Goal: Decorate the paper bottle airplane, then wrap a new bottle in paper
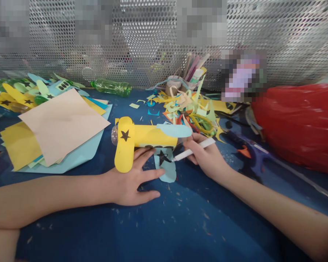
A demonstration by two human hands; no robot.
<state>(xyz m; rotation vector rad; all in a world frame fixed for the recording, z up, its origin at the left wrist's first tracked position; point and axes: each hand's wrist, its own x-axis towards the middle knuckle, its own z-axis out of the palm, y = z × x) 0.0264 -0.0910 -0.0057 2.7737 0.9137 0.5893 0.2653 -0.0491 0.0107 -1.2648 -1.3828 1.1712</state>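
A toy plane made from a plastic bottle wrapped in yellow paper lies on its side in front of me. Its yellow tail piece carries a black star, and a light-blue paper wing stretches toward me with a black star on it. My left hand rests with fingers spread, its fingertips against the wing and the plane's body. Between the fingers of my right hand is a white marker, its tip at the right edge of the wing's star. The right fingers also lie close to the bottle's neck end.
Stacked coloured paper lies at the left, with other paper-and-bottle planes behind it. A green bottle, paper scraps and scissors lie farther back. At right are a glue gun and a red bag.
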